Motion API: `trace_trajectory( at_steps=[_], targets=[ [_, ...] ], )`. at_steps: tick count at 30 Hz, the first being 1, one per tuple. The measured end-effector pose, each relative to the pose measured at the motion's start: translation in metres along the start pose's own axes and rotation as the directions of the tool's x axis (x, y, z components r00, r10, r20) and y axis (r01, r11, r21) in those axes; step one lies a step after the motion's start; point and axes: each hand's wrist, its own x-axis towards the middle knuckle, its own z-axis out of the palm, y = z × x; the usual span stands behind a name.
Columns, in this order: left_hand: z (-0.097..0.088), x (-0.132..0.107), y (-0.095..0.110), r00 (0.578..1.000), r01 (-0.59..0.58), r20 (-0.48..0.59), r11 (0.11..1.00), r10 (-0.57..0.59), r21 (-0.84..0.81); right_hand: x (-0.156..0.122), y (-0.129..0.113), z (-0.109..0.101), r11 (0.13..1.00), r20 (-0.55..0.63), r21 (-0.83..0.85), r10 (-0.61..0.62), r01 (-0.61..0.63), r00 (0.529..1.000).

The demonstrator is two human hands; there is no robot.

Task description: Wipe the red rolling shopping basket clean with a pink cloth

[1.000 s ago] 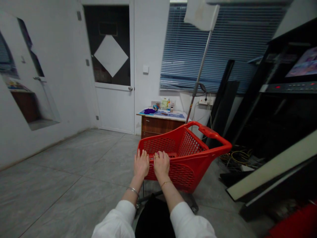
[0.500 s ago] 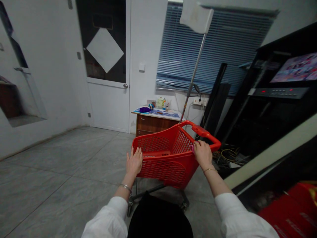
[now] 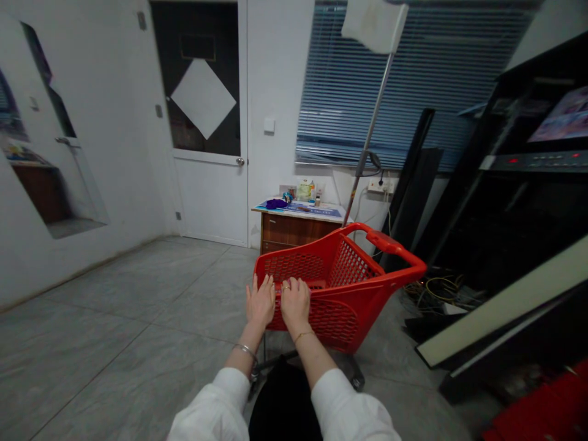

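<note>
A red plastic shopping cart [image 3: 335,318] with latticed sides stands side-on in front of me, its handle to the right. My left hand [image 3: 261,303] rests on the near rim at the cart's left corner, fingers stretched out and apart. Close beside it, my right hand [image 3: 295,303] is bent over the same rim, its fingers closed on a small pink cloth. Most of that cloth is hidden under the fingers; only a sliver shows. Slots in the basket wall show between and around the hands.
Behind the cart is a wooden cabinet [image 3: 294,231] with small items and a purple cloth [image 3: 276,204] on top. A pole with a white panel [image 3: 374,27] leans by the blinds. Boards, loose cables [image 3: 441,288] and a black rack stand right. A white door [image 3: 214,199] is at the back.
My right hand has slid left along the near rim, from by the handle end to beside my left hand. The left hand stays at the corner. The view has shifted slightly.
</note>
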Motion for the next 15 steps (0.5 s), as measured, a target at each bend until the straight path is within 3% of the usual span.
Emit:
trace_trajectory(
  at_steps=[2, 5, 10, 13, 15],
  targets=[
    [0.002, 0.001, -0.007, 1.000, -0.009, -0.003, 1.000, 0.009, 0.014, 0.001, -0.002, -0.002, 0.997, 0.013, 0.021, -0.069, 0.069, 0.998],
    [0.008, 0.003, -0.017, 1.000, -0.028, -0.010, 0.999, 0.029, 0.032, 0.007, 0.029, -0.017, 0.991, 0.062, -0.015, -0.133, 0.134, 0.989],
    [0.012, 0.004, -0.022, 0.999, -0.041, -0.014, 0.999, 0.042, 0.029, 0.024, 0.144, -0.061, 0.966, 0.101, -0.247, -0.056, 0.079, 0.993],
    [0.010, 0.005, -0.017, 0.999, -0.037, -0.018, 0.999, 0.037, 0.006, 0.033, 0.210, -0.083, 0.928, -0.016, -0.372, 0.012, -0.017, 1.000],
    [0.008, 0.005, -0.013, 0.999, -0.033, -0.019, 0.999, 0.032, -0.008, 0.035, 0.235, -0.089, 0.912, -0.109, -0.402, 0.043, -0.084, 0.993]
  ],
)
